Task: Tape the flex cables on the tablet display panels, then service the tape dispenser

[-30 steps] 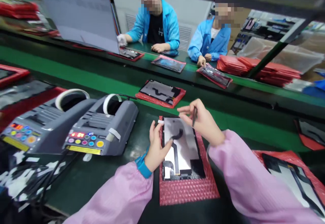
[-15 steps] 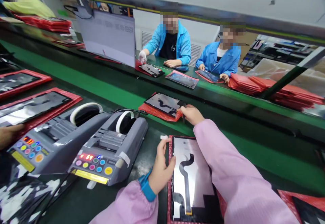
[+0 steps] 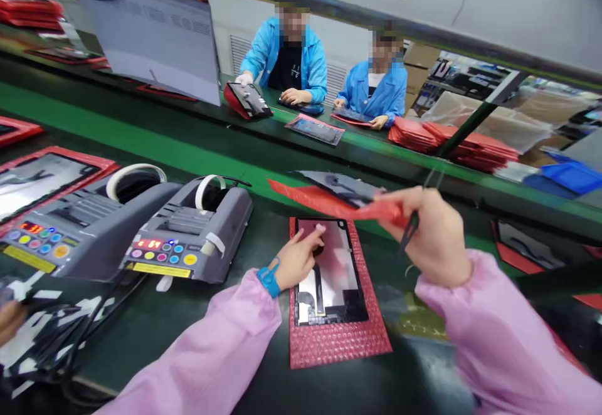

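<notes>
A display panel (image 3: pixel 333 271) lies face down on a red bubble-wrap mat (image 3: pixel 336 340) in front of me. My left hand (image 3: pixel 296 257) rests on the panel's upper left, fingers pinched on a small white tape piece. My right hand (image 3: pixel 430 230) is raised to the right. It grips the edge of a second red bubble mat (image 3: pixel 329 203) carrying another panel (image 3: pixel 345 187), lifted off the belt, and also holds dark tweezers (image 3: pixel 408 233).
Two grey tape dispensers (image 3: pixel 188 230) (image 3: pixel 79 224) stand at my left. More panels on red mats lie at left (image 3: pixel 42 177) and right (image 3: pixel 522 246). Across the green conveyor (image 3: pixel 141 142), two people in blue coats handle panels beside stacked red mats (image 3: pixel 465 142).
My right hand reached to the mat on the belt, gripped it and lifted it toward me. My left hand moved from the panel's left edge onto its top.
</notes>
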The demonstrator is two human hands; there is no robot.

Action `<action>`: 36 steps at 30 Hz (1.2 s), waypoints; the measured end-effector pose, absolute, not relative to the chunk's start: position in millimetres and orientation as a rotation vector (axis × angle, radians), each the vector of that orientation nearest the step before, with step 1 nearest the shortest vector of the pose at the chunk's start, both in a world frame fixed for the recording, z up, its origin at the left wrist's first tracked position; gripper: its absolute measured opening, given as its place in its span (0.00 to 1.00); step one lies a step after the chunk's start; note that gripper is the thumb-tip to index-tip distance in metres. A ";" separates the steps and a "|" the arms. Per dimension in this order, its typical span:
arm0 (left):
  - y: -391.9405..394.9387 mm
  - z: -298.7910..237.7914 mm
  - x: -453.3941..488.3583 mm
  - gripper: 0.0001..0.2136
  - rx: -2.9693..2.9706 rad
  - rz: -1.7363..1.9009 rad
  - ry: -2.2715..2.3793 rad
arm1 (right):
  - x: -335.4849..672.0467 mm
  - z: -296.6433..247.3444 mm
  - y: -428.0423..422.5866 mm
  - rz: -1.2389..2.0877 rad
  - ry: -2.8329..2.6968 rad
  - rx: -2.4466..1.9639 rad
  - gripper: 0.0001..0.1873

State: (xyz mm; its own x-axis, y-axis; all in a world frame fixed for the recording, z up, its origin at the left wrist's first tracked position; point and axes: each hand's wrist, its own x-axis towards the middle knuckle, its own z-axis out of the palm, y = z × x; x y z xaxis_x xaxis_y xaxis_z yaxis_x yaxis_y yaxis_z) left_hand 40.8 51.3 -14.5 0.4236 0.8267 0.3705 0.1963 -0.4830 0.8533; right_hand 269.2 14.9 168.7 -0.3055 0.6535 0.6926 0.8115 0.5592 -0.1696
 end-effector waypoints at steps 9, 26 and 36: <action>61.9 -13.3 13.6 0.25 1.360 1.531 1.207 | 242.3 68.3 -105.7 0.294 -2.137 -1.339 0.09; -72.3 36.7 34.3 0.19 1.608 0.995 0.802 | 232.6 96.5 -48.6 1.569 -1.485 -1.063 0.33; -63.3 11.7 -3.0 0.18 1.315 0.901 0.864 | 233.5 67.2 -12.7 1.588 -1.497 -1.050 0.33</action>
